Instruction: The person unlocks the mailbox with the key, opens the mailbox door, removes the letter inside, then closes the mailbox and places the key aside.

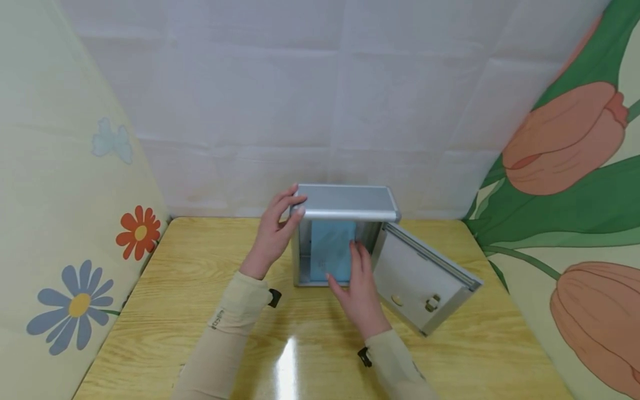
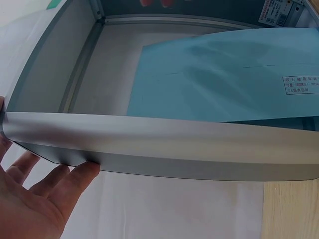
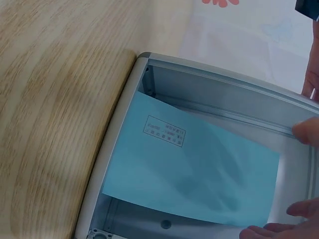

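A silver-grey metal box [image 1: 350,201] stands on the table with its front open. Inside it a light blue envelope [image 1: 327,250] stands upright against the back; printed text [image 3: 164,131] in a frame shows on it. With my left hand [image 1: 272,239] I hold the box's upper left corner, fingers [image 2: 79,177] over the top and thumb at the front edge. My right hand [image 1: 359,289] reaches into the opening, fingers extended and spread. Its fingertips [image 3: 256,233] are at the envelope's right edge; whether they press on it I cannot tell.
The box's door [image 1: 420,278] hangs open to the right, with a small lock [image 1: 432,303] on its inner face. The wooden table [image 1: 200,278] meets a white cloth [image 1: 250,111] behind. Flower-printed sheets [image 1: 575,222] border both sides.
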{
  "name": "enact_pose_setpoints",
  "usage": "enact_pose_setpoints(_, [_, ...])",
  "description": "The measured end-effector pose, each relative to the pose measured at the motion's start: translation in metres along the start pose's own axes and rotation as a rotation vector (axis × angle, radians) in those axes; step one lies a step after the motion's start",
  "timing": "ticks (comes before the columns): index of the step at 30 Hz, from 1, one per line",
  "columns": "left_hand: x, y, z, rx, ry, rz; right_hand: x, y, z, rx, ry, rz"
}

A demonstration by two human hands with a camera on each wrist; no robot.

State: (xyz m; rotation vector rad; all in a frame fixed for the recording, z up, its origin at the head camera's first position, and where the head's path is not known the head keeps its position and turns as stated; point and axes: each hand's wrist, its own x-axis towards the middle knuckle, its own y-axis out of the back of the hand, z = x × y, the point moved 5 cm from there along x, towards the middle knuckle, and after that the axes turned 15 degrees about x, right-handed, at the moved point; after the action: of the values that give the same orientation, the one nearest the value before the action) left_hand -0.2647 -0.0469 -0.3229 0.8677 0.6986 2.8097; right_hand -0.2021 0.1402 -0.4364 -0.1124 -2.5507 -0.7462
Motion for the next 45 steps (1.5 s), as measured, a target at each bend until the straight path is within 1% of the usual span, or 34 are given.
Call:
enact_pose_setpoints(6, [0.000, 0.000, 0.001, 0.001, -0.001, -0.002, 0.002, -0.004, 0.008, 0.009, -0.074, -0.002])
enact_pose_setpoints(16, [0.000, 0.000, 0.002, -0.006, 0.003, -0.006, 0.004, -0.013, 0.029, 0.048, -0.235, -0.031])
enact_pose_setpoints(22, [-0.001, 0.001, 0.002, -0.011, 0.014, -0.006, 0.005, -0.016, 0.039, 0.060, -0.297, -0.056])
enact_pose_setpoints(30, [-0.001, 0.000, 0.002, -0.008, 0.017, -0.005, 0.004, -0.020, 0.047, 0.065, -0.326, -0.058])
enact_pose_setpoints(39, [-0.001, 0.000, 0.002, -0.005, 0.012, -0.008, 0.004, -0.022, 0.051, 0.091, -0.312, -0.058])
enact_pose_setpoints(45, [-0.001, 0.000, 0.002, -0.008, 0.011, -0.012, 0.005, -0.024, 0.055, 0.097, -0.330, -0.056])
